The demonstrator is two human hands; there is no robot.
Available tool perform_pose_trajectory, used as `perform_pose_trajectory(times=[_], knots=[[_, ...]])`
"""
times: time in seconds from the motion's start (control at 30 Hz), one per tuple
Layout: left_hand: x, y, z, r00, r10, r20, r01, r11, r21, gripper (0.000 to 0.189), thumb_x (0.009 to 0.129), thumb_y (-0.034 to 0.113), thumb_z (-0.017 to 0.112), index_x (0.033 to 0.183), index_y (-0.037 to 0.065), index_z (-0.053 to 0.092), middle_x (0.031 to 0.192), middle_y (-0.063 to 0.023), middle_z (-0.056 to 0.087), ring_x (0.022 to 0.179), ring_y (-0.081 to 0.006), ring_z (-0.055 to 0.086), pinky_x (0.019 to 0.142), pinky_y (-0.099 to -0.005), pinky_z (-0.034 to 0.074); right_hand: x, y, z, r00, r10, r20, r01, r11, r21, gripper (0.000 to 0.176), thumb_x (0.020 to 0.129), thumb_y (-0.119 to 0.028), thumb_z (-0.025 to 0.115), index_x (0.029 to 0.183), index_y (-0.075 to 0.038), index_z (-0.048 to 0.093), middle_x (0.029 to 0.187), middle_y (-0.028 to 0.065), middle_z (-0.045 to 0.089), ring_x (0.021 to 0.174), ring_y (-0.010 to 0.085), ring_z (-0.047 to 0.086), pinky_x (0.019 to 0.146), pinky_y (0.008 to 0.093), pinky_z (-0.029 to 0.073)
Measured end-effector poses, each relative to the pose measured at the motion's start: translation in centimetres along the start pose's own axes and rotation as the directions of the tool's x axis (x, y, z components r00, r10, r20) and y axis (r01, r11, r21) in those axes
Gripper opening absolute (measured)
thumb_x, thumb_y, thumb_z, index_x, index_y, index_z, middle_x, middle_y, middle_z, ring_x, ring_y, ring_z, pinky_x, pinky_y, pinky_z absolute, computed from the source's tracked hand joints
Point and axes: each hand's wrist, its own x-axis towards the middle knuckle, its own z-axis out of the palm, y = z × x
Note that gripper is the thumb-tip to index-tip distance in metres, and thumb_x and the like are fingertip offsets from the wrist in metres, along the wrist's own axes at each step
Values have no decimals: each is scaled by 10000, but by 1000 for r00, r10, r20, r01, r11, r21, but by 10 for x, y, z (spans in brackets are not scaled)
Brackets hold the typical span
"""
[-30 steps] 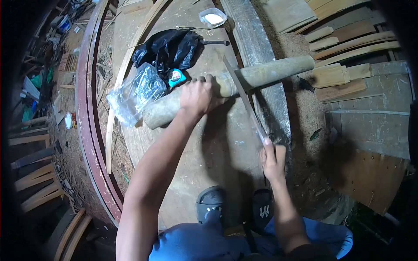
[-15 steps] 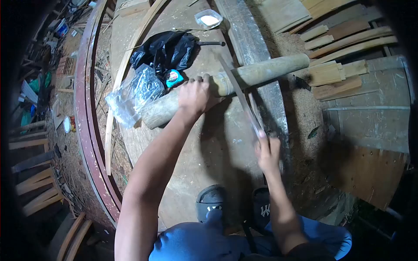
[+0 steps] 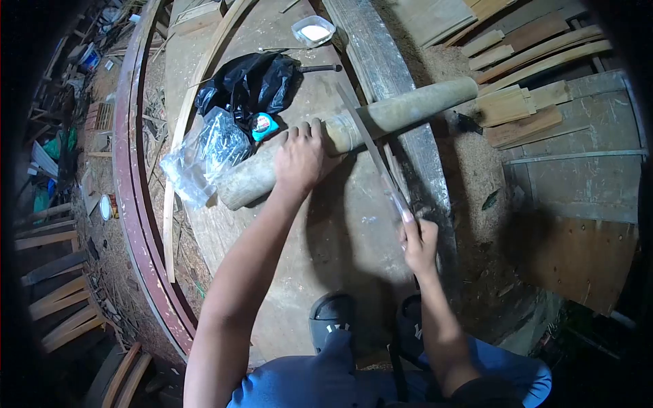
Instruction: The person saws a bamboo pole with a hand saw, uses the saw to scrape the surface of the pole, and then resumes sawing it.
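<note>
A thick, pale bamboo pole [image 3: 425, 107] lies slanted across the wooden work surface, its right part over a grey beam. My left hand [image 3: 298, 160] presses on it left of the middle, fingers curled over its top. My right hand [image 3: 420, 248] is closed round the near end of a long, thin-bladed hand saw [image 3: 371, 144]. The blade crosses the pole just right of a ringed joint, its tip past the far side. The saw's handle is mostly hidden in my fist, and how deep the blade sits is hard to tell.
Beyond my left hand lie a turquoise tape measure [image 3: 264, 126], a black plastic bag [image 3: 248, 85] and clear plastic [image 3: 207, 160]. A dark metal rod [image 3: 320, 68] and a white tub [image 3: 313, 31] are farther off. Planks [image 3: 527, 126] stack at right; a maroon beam [image 3: 129, 170] curves along the left.
The whole view has shifted slightly. My right hand and the saw have come a little nearer to me relative to the pole; my left hand stays in place on it.
</note>
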Motion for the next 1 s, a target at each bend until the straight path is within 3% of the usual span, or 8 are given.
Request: perform_pose_trajectory(times=[0.27, 0.37, 0.43, 0.53, 0.57, 0.63, 0.77, 1.0], knots=[[-2, -2, 10, 991, 69, -116, -62, 996, 62, 802, 696, 623, 801, 1194, 29, 592, 1044, -145, 668, 1008, -312, 678, 873, -420, 543, -7, 13, -4, 1000, 13, -23, -9, 987, 162, 527, 1044, -303, 553, 590, -42, 495, 533, -20, 478, 496, 67, 445, 482, 274, 297], [10, -3, -2, 1000, 26, 1, -26, 1000, 17, 824, 710, 669, 768, 1196, 28, 591, 1033, -159, 674, 1017, -327, 684, 869, -431, 545, -1, 13, 8, 1000, -11, -9, 13, 985, 171, 532, 1049, -308, 544, 586, -50, 491, 528, -24, 471, 490, 66, 442, 479, 272, 296], [23, -5, -14, 966, -60, 250, 60, 998, 9, 848, 698, 713, 759, 1148, 12, 598, 1079, -189, 686, 1056, -325, 684, 931, -450, 533, 3, 10, 17, 999, -33, 0, 32, 984, 177, 539, 1056, -315, 534, 584, -58, 490, 527, -27, 468, 491, 62, 436, 479, 273, 295], [37, -7, -35, 914, -87, 395, 112, 993, -41, 856, 715, 754, 715, 1132, 14, 611, 1088, -196, 698, 1070, -335, 687, 901, -467, 542, 10, 15, 27, 999, -41, -18, 44, 976, 212, 534, 1058, -301, 534, 584, -59, 491, 527, -26, 469, 493, 60, 435, 481, 271, 299], [36, -10, -33, 914, -89, 395, 114, 993, -41, 856, 715, 754, 715, 1132, 14, 611, 1088, -196, 698, 1070, -335, 687, 901, -467, 542, 12, 16, 30, 998, -53, -32, 59, 969, 239, 535, 1059, -294, 533, 581, -59, 493, 526, -26, 470, 492, 58, 438, 479, 270, 298], [33, -20, -22, 992, 53, 112, -53, 999, -2, 859, 744, 764, 670, 1230, 61, 583, 1070, -180, 690, 1017, -349, 688, 885, -464, 532, 15, 15, 33, 999, -43, -24, 48, 966, 254, 535, 1057, -294, 538, 579, -58, 492, 527, -27, 472, 490, 57, 437, 477, 270, 296], [8, -21, -3, 995, 48, -89, -37, 991, 129, 870, 730, 709, 729, 1303, 78, 555, 1079, -149, 671, 1013, -309, 679, 939, -456, 497, 22, 14, 36, 999, -31, -10, 32, 969, 247, 532, 1048, -292, 563, 574, -59, 493, 526, -28, 479, 486, 56, 432, 475, 269, 292], [26, -27, -14, 995, 5, 101, -8, 999, 35, 771, 730, 619, 777, 1223, 56, 589, 1089, -159, 679, 1057, -315, 677, 903, -452, 530, 37, 3, 51, 993, -117, 6, 114, 980, 161, 543, 1072, -272, 509, 572, -72, 439, 531, -4, 463, 466, 73, 404, 468, 261, 279]])
